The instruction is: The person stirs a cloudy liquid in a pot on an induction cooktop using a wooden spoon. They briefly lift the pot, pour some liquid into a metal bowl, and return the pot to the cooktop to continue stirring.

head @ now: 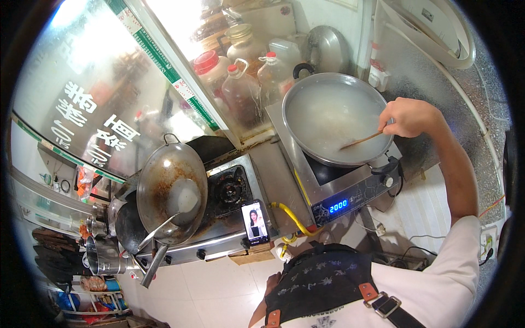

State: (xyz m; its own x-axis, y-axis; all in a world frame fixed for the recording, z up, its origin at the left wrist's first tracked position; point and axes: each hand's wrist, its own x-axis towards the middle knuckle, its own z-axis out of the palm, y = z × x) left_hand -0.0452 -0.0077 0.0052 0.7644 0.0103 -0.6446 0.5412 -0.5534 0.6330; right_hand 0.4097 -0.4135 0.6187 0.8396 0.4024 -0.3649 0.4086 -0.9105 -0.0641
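Note:
My right hand grips the handle of a wooden spoon or spatula over a wide steel pot. The tool's far end dips into cloudy whitish liquid, which hides its tip. Beneath the pot is an induction cooker with a lit blue display and a knob. Low beside my apron, my left hand shows only in part, its fingers mostly hidden.
Left of the cooker, a wok with a ladle in it sits on a gas stove. A phone leans at the stove's front edge near a yellow hose. Bottles stand behind glass.

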